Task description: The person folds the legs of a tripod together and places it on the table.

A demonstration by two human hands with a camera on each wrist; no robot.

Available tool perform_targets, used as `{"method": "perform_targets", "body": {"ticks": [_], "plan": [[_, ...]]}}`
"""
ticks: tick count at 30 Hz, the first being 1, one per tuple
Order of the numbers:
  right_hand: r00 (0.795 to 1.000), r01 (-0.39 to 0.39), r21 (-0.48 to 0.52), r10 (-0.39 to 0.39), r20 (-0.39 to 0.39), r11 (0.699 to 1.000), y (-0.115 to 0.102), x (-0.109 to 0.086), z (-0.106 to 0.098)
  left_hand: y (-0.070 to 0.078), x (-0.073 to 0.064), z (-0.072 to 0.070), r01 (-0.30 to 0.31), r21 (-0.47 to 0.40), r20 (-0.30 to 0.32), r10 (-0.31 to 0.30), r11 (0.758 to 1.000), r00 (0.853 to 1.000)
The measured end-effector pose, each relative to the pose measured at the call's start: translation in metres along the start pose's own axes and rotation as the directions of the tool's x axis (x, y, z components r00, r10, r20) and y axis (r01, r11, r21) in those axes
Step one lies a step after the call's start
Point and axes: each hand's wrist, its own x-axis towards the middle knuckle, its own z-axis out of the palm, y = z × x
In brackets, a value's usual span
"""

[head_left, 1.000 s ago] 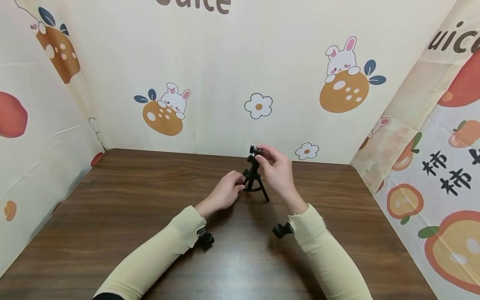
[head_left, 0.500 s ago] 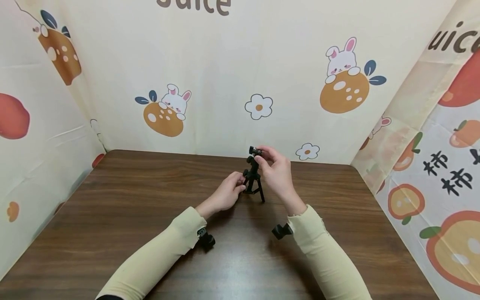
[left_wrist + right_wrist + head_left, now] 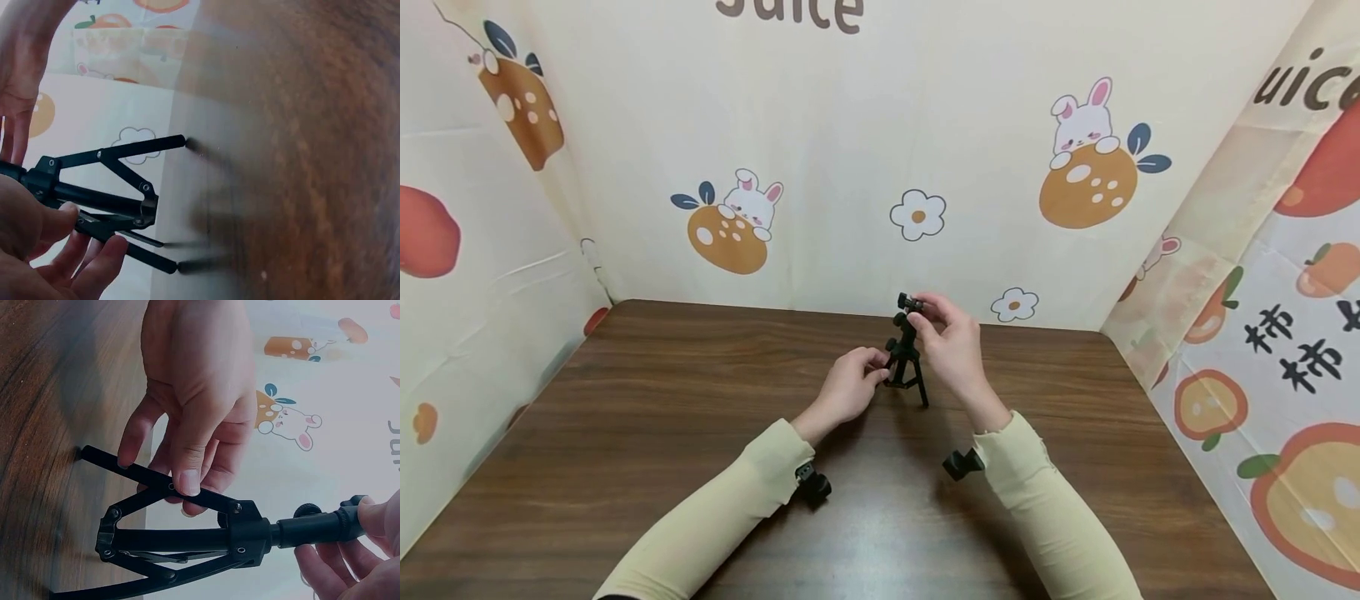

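Note:
A small black tripod (image 3: 904,357) stands upright near the back of the table, its legs spread. My left hand (image 3: 848,388) is at its left side. In the left wrist view that hand's thumb and fingers pinch one tripod leg (image 3: 150,257). The right wrist view also has the left hand (image 3: 200,394) gripping this leg from above. Up at the top, my right hand (image 3: 957,348) holds the tripod head between thumb and fingers. In the right wrist view the right hand's fingers (image 3: 325,572) lie by the upper column (image 3: 306,530), close to a round knob.
The dark wood-grain table (image 3: 662,417) reaches back to a printed cloth wall (image 3: 835,125) just behind the tripod. More printed cloth closes off the left and right sides. A black wrist camera (image 3: 812,483) hangs at the left cuff, another camera (image 3: 962,464) at the right.
The tripod's front right leg has swung slightly left, toward the column. Both hands keep their holds and have hardly moved.

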Motion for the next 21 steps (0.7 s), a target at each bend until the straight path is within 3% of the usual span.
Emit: {"method": "perform_targets", "body": {"ticks": [14, 21], "plan": [[1.0, 0.024, -0.051, -0.025, -0.011, 0.998, 0.0001, -0.0009, 0.002, 0.005, -0.002, 0.0048, 0.009, 0.123, -0.123, 0.007, 0.992, 0.992], [0.999, 0.026, -0.054, -0.027, -0.023, 0.998, -0.0003, -0.0002, 0.0033, 0.0064, -0.0016, 0.005, 0.025, 0.111, -0.131, -0.01, 0.994, 0.991]]}}
